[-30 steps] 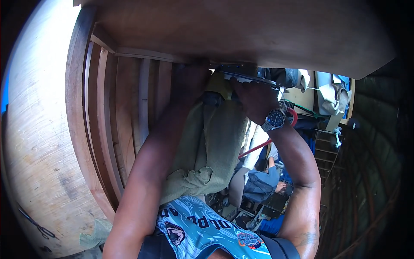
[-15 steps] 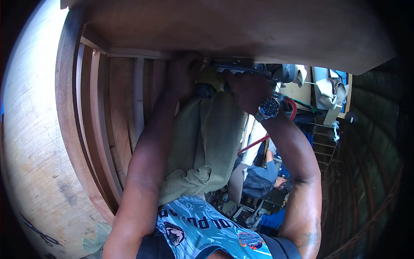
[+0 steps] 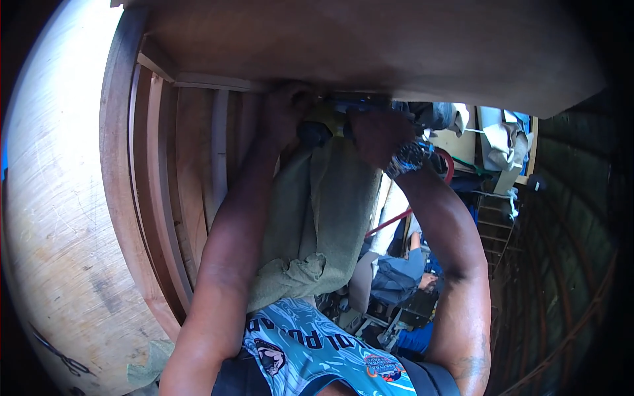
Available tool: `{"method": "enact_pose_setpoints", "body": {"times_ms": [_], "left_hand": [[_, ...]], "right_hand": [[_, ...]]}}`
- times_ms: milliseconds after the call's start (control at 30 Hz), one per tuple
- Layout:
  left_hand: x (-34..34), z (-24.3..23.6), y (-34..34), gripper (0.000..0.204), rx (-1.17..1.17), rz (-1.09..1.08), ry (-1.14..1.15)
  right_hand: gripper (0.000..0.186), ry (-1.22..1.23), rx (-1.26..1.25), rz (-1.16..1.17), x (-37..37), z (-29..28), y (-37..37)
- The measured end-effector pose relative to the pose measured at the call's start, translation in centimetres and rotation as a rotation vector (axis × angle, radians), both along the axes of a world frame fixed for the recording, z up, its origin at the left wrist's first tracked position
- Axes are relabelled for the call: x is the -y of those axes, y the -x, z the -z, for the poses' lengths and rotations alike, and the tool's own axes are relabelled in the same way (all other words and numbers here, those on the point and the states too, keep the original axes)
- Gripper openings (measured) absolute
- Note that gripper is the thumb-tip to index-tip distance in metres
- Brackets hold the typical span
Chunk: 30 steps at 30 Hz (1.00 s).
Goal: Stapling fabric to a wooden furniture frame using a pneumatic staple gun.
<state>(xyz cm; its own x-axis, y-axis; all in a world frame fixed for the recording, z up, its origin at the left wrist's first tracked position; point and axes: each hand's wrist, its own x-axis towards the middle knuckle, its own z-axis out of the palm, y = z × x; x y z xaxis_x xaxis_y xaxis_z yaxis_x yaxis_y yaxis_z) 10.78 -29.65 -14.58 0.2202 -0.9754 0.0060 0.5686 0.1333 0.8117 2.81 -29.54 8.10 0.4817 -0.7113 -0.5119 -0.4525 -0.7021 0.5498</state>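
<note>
My right hand (image 3: 383, 137), with a watch at its wrist, is closed around a yellow and black hand tool (image 3: 321, 119) just under the edge of a large brown panel (image 3: 370, 46). Shade hides the tool's tip and much of its body. My left hand (image 3: 285, 109) is beside the tool, raised to the panel's lower edge with fingers curled; what they grip is lost in shadow. Between my forearms hangs olive-green fabric (image 3: 340, 211), its lower end crumpled. A wooden slatted frame (image 3: 122, 171) stands left of my left arm.
A pale plywood surface (image 3: 59, 218) fills the left side, with scissors (image 3: 63, 356) on it. A red hose (image 3: 389, 222) passes behind my right forearm. Further off, another person (image 3: 396, 277) sits low. Dark ribbed sheeting (image 3: 568, 231) lines the right.
The wooden frame and plywood have shifted slightly right in view. My right hand has turned a little at the wrist and come slightly left, still on the tool. My left hand stays at the panel edge.
</note>
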Motion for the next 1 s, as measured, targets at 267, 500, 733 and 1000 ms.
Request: {"method": "enact_pose_setpoints", "body": {"times_ms": [267,500,733,1000], "left_hand": [[0.0,-0.6,1.4,0.015,0.162,-0.133,0.056],[-1.1,-2.6,-0.7,0.030,0.958,-0.064,0.271],[-1.6,-3.5,-0.9,0.037,1.169,-0.055,0.333],[-15.4,-10.5,3.2,0.066,1.328,-0.026,0.007]], "right_hand": [[0.044,-0.135,-0.029,0.277,-9.4,-5.4,1.5],[0.059,-0.402,0.489,0.876,-22.0,-11.1,6.9],[0.042,-0.277,0.977,1.183,-32.1,-11.2,13.7],[0.041,0.002,1.286,1.354,-35.9,-4.6,24.0]]}}
